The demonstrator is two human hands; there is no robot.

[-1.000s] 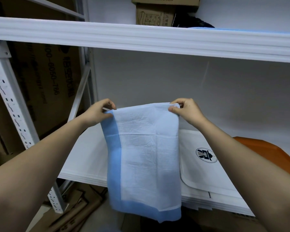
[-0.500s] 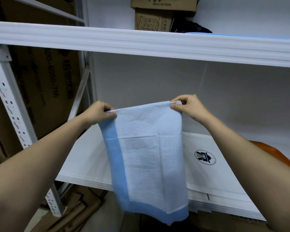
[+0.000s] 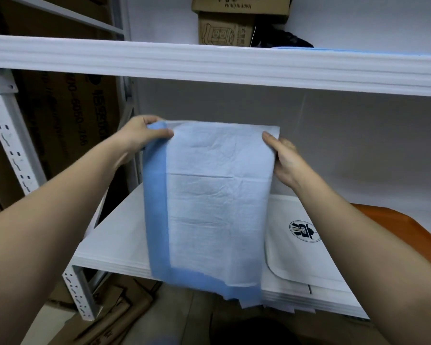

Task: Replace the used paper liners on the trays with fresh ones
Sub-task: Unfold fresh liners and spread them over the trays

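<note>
A folded pale blue paper liner (image 3: 217,202) with a darker blue border hangs in front of the shelf. My left hand (image 3: 141,134) pinches its top left corner. On the right edge near the top, my right hand (image 3: 283,159) holds it with the thumb on the front. Below and behind, a white stack of paper liners (image 3: 115,235) lies on the shelf, one with a round dark logo (image 3: 304,231). An orange tray (image 3: 393,220) shows at the right, partly hidden by my right forearm.
A white shelf beam (image 3: 209,63) crosses above the hands. Cardboard boxes (image 3: 234,21) stand on the upper shelf, and a blue sheet edge (image 3: 358,49) lies beside them. A perforated white upright (image 3: 8,140) stands at left. Flattened cardboard (image 3: 110,314) lies on the floor.
My right hand slid from the liner's top corner down onto its right edge. The liner has risen slightly and hangs flatter.
</note>
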